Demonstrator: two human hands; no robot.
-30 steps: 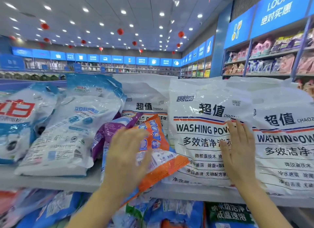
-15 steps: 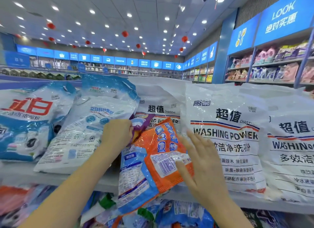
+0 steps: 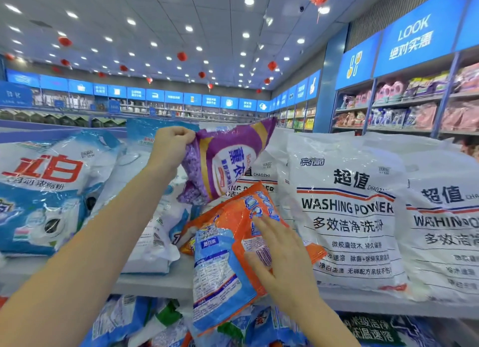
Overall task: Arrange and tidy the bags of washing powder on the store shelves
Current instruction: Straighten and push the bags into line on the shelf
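Lifted clear of the pile since the earlier frame, one purple bag (image 3: pixel 228 162) is pinched at its top corner by the curled fingers (image 3: pixel 181 134) of the left hand (image 3: pixel 171 144), above the shelf (image 3: pixel 155 284). Three large white bags (image 3: pixel 347 217) are stood at the right, and three blue-and-white bags (image 3: pixel 46 191) are laid at the left. One orange bag (image 3: pixel 233 217) is leaned over the shelf edge and pressed by the straight, slightly spread fingers (image 3: pixel 261 225) of the right hand (image 3: pixel 282 263).

Left hand (image 3: pixel 171 146) has pulled purple bag (image 3: pixel 223 160) up from behind orange bag (image 3: pixel 233 245), now held aloft by one corner. Right hand (image 3: pixel 282 263) moved onto orange bag.
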